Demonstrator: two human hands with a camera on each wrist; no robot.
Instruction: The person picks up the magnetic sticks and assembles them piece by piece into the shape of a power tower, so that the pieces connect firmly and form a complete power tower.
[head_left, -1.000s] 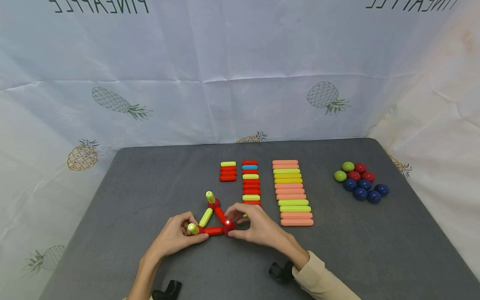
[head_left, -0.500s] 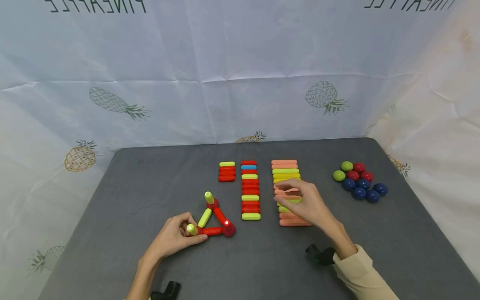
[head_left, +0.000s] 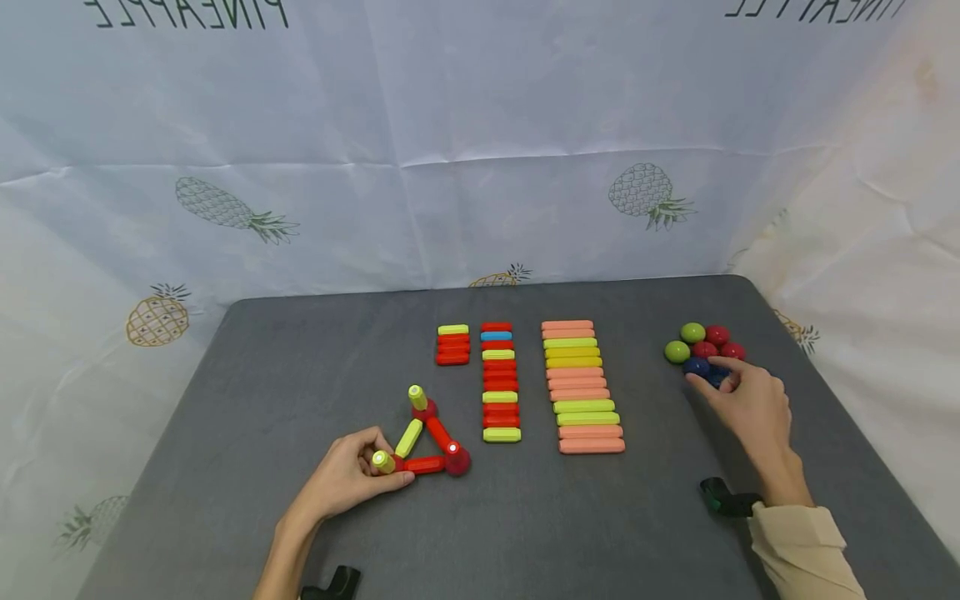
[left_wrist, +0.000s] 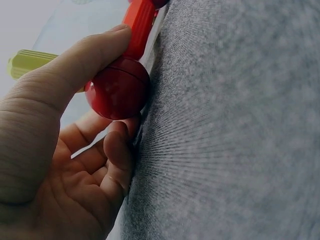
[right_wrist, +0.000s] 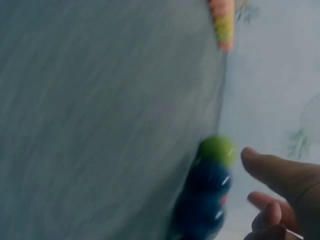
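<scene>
My left hand (head_left: 347, 473) grips the near-left corner of a triangle built from coloured rods and red balls, its thumb along a red rod (head_left: 425, 465). In the left wrist view the corner's red ball (left_wrist: 119, 90) sits between thumb and fingers, close to the table. A yellow-green rod (head_left: 417, 397) stands up from the far ball, another from the held corner; the right corner ball (head_left: 457, 461) bears a red upright rod. Over the pile of balls at right, my right hand (head_left: 753, 412) has thumb and fingers spread, near a blue ball (head_left: 697, 367), hiding other blue ones.
Green balls (head_left: 677, 352) and red balls (head_left: 717, 335) lie beyond the right hand. Mid-table are short rods (head_left: 453, 339), a longer column of short rods (head_left: 500, 375), and long rods (head_left: 580, 383) in a column. A pineapple-print cloth (head_left: 420, 217) hangs behind.
My right hand has left the triangle's right corner and swept right, past the long rods, to the balls. My left hand keeps its grip on the triangle, which stays in place.
</scene>
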